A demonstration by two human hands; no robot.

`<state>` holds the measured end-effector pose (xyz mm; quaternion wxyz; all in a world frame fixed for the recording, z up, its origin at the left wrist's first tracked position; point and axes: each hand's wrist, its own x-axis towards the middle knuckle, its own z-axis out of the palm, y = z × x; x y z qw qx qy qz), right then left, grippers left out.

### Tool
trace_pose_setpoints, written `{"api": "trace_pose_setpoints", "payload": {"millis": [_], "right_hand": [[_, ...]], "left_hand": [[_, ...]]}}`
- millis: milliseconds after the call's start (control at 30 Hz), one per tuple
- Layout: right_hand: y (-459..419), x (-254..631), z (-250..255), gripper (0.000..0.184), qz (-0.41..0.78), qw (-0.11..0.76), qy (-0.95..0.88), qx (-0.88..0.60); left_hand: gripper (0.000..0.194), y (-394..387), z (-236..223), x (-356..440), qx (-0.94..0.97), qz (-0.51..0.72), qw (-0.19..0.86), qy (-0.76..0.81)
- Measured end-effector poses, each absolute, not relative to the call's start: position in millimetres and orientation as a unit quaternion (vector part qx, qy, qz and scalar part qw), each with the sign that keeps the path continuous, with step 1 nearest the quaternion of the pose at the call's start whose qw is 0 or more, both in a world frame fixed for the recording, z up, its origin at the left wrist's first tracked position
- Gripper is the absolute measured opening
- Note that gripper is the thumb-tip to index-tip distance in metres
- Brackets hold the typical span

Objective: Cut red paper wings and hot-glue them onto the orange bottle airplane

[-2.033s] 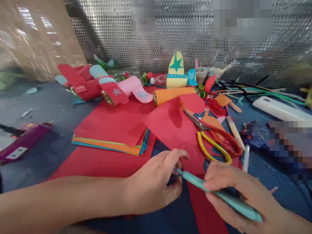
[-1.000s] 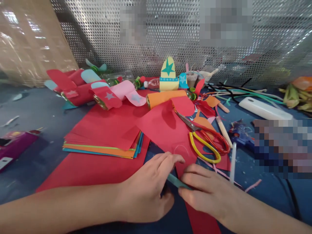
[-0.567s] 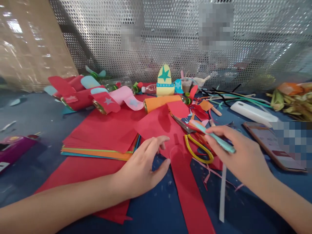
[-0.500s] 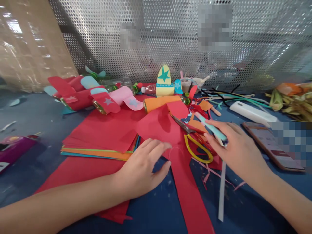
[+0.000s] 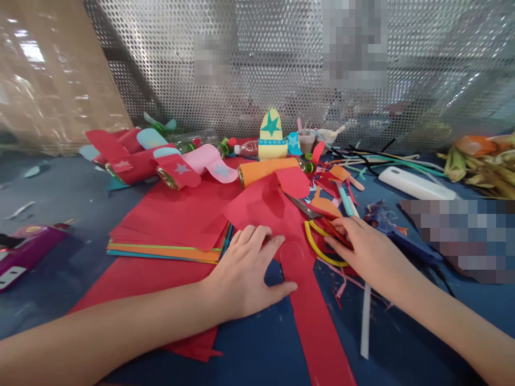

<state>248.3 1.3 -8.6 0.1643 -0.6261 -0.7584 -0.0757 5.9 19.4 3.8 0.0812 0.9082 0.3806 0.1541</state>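
My left hand lies spread, empty. My right hand half-curls at the scissors, grip unclear; a square hold suits best.

No legible text, labels, brands or numbers; white patches on purple device too small to read.

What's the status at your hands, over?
Left hand open, at long red paper strip. Right hand at red-and-yellow-handled metal scissors, grip unclear. Slim teal pen close by.
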Motion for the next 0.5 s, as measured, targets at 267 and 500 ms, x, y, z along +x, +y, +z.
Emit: {"api": "trace_pose_setpoints", "payload": {"millis": [267,500], "right_hand": [[1.0,256.9,-6.8,0.025,-0.01,0.16,-0.756,-0.635],[-6.2,253.4,12.9,0.042,0.27,0.197,-0.67,-0.663]], "left_hand": [[0.033,23.3,4.6,4.0,0.865,0.249,0.226,0.373],[0.029,33.4,19.4,-1.8,0.664,0.343,0.532,0.398]]}}
